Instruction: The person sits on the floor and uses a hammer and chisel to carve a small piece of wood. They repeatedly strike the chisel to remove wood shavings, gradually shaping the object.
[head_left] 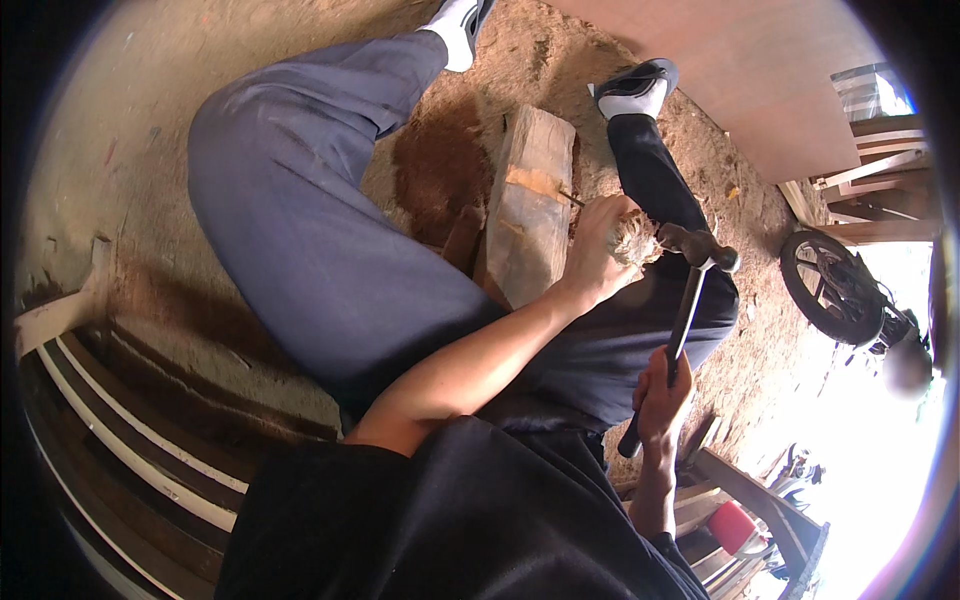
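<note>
Between my legs lies a thick block of wood [522,243], with a paler cut patch on its upper face. My left hand [592,255] is wrapped round a chisel [634,240] whose wooden handle end is frayed and splintered. Its thin dark blade points at the block beside the pale patch; whether the tip touches the wood, I cannot tell. In my right hand [660,402] is a hammer [686,315], gripped low on its dark handle. The hammer head is close to the frayed handle end; contact is unclear.
Brown dirt floor [745,215] surrounds my outstretched legs. Wooden slats [150,465] stand at the lower left. A large flat panel [730,80] is at the far right, with a motorcycle wheel [830,287] nearer. A red object [732,527] sits among timber at lower right.
</note>
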